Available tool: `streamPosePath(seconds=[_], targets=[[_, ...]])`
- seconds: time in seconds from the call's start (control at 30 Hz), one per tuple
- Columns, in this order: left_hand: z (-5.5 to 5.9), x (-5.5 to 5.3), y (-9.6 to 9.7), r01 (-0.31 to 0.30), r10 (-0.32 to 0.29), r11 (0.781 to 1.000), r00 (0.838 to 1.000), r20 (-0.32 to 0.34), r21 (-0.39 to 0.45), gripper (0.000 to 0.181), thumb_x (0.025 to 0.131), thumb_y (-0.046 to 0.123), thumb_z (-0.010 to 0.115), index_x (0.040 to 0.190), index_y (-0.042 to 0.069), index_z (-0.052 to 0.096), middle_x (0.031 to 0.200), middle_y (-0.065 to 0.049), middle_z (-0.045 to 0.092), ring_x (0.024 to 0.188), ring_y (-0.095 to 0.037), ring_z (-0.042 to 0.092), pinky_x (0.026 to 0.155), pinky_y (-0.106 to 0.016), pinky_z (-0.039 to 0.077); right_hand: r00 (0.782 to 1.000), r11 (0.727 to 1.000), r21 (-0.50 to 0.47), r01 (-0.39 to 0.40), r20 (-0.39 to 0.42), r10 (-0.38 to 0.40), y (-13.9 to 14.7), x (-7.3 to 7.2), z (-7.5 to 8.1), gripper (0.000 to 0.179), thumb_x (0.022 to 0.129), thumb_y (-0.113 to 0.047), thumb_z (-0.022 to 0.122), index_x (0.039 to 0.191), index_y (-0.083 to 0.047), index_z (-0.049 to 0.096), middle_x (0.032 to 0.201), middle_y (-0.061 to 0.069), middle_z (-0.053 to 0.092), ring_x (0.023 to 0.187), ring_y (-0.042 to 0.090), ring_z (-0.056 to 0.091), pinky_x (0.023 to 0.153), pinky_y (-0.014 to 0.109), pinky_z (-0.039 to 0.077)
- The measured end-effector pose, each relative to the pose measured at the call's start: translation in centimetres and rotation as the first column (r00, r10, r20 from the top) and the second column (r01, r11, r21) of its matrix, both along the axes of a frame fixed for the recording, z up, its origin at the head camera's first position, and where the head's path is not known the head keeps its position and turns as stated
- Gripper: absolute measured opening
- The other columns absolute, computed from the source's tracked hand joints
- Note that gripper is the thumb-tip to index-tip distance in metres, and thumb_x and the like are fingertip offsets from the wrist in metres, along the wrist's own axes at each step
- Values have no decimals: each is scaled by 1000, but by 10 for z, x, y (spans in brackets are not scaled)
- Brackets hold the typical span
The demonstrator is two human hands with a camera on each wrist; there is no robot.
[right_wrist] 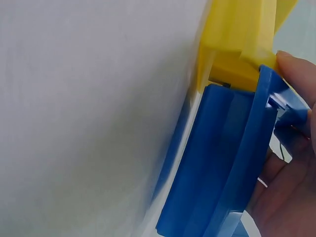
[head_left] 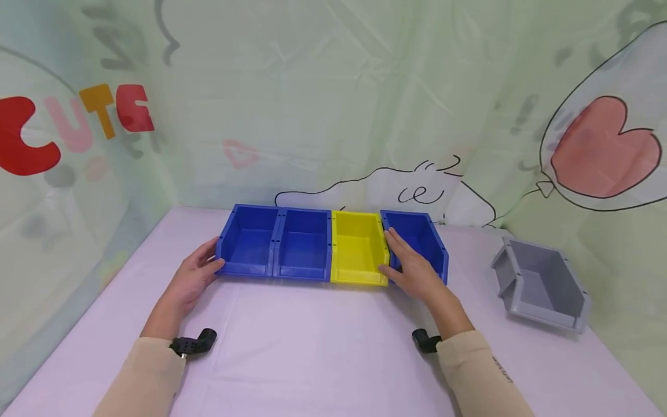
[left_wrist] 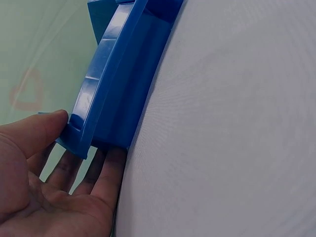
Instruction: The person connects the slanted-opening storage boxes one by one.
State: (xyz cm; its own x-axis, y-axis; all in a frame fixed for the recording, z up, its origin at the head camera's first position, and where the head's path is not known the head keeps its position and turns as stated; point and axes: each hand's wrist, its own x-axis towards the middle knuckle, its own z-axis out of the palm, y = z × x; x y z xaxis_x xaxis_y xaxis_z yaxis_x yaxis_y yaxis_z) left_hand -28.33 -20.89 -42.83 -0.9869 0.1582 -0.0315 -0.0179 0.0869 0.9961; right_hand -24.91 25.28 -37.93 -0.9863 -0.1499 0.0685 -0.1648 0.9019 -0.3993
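Note:
My left hand touches the outer side of the leftmost blue bin. In the left wrist view, its thumb lies at the front corner of that bin, with the fingers reaching along the end wall. A second blue bin and a yellow bin stand against it in the row. My right hand rests at the right wall of the yellow bin, fingers extended, partly over the rightmost blue bin. The right wrist view shows the thumb by the yellow bin, near the blue bin's corner.
A grey bin sits apart, angled, at the right of the table. A printed curtain hangs behind the row and at both sides. Each wrist carries a small black camera mount.

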Motion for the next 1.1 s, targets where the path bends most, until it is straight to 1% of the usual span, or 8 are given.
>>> streamPosePath(seconds=[0.23, 0.47, 0.57, 0.77, 0.83, 0.97, 1.03, 1.1], targets=[[0, -2, 0, 3, -3, 1000, 1000, 5, -4, 67, 108, 7, 50, 166, 10, 17, 171, -21, 18, 155, -37, 28, 124, -52, 28, 1000, 1000, 0, 8, 11, -8, -1, 0, 2, 80, 105, -30, 61, 168, -17, 13, 176, 3, 7, 158, 41, 20, 123, 65, 25], [-1, -2, 0, 13, -12, 1000, 1000, 11, -3, 68, 108, 7, 49, 167, 10, 15, 172, -21, 17, 156, -37, 26, 125, -53, 28, 1000, 999, 35, -5, 25, 4, -2, 0, 3, 76, 106, -31, 58, 167, -13, 17, 176, 6, 10, 157, 42, 21, 123, 65, 25], [0, -2, 1, 15, -14, 1000, 1000, 15, -5, 68, 108, 7, 50, 167, 11, 15, 172, -20, 17, 156, -37, 26, 125, -53, 28, 1000, 999, 45, 1, 31, -2, -1, 0, 1, 76, 106, -31, 57, 167, -12, 16, 176, 7, 9, 157, 42, 21, 124, 65, 25], [4, -3, 0, 15, -15, 1000, 1000, 6, -17, 68, 108, 7, 50, 167, 11, 15, 172, -21, 17, 156, -38, 26, 125, -52, 28, 1000, 1000, 28, 3, 30, -3, -2, -1, -1, 76, 107, -32, 56, 167, -12, 15, 176, 6, 8, 158, 39, 19, 125, 62, 24], [5, -2, 0, 16, -16, 999, 1000, 3, -28, 68, 108, 8, 50, 167, 11, 15, 171, -21, 18, 155, -38, 27, 124, -46, 32, 999, 1000, 18, 6, 35, -7, -2, -1, -1, 75, 107, -32, 56, 167, -13, 15, 176, 5, 8, 159, 39, 19, 125, 62, 24], [3, -2, -2, 16, -16, 999, 1000, 4, -29, 68, 108, 9, 51, 166, 10, 16, 171, -22, 19, 153, -38, 29, 116, -27, 43, 998, 1000, 3, 20, 54, -20, -3, -2, -2, 75, 107, -33, 56, 167, -15, 14, 176, 3, 7, 159, 38, 18, 126, 62, 23], [2, -2, -3, 17, -17, 999, 1000, 3, -28, 69, 108, 10, 52, 166, 10, 16, 171, -21, 19, 153, -38, 29, 114, -23, 45, 998, 1000, 0, 28, 61, -28, -4, -2, -2, 75, 107, -33, 55, 167, -16, 14, 176, 2, 7, 159, 38, 17, 126, 62, 23], [1, -1, -2, 19, -18, 1000, 1000, 4, -20, 69, 108, 10, 52, 166, 10, 16, 171, -21, 18, 153, -37, 28, 115, -24, 44, 997, 999, -1, 36, 69, -36, -4, -1, -3, 76, 107, -35, 55, 168, -18, 13, 176, 1, 6, 160, 37, 17, 126, 61, 23]])
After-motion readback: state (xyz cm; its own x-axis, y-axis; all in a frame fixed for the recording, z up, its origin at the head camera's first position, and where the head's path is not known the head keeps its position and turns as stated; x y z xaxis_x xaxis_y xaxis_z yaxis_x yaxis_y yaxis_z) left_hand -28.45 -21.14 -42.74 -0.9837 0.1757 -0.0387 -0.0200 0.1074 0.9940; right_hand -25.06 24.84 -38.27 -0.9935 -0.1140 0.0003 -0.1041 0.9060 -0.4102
